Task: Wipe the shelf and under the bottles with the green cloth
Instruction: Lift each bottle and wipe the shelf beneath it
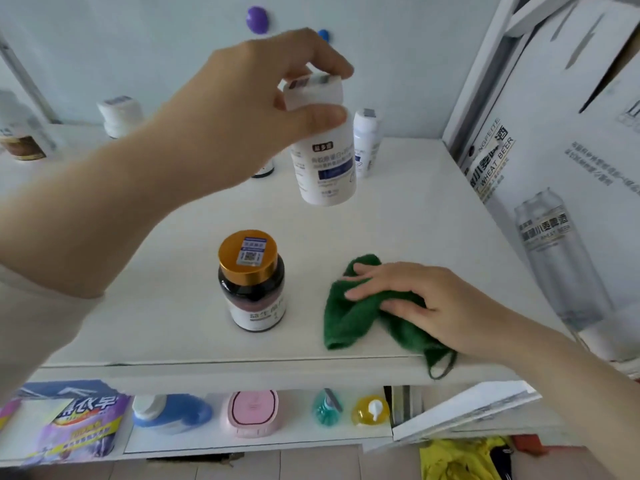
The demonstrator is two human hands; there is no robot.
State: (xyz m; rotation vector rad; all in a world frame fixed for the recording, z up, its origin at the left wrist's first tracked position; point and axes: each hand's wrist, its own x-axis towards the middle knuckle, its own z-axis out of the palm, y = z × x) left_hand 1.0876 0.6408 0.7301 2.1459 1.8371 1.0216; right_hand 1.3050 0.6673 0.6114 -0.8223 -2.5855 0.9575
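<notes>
My left hand (263, 109) grips a white bottle (325, 161) by its cap and holds it in the air above the white shelf (173, 317). My right hand (415, 299) rests flat on the crumpled green cloth (349, 317), which lies on the shelf near the front edge; one corner of the cloth hangs over that edge. A dark bottle with a gold cap (252, 282) stands upright just left of the cloth. A slim white bottle (366, 143) stands at the back.
More bottles stand at the back left (119, 114). A large white beer carton (561, 161) leans along the shelf's right side. The lower shelf holds a detergent bag (79, 427), a pink case (254, 414) and small coloured containers.
</notes>
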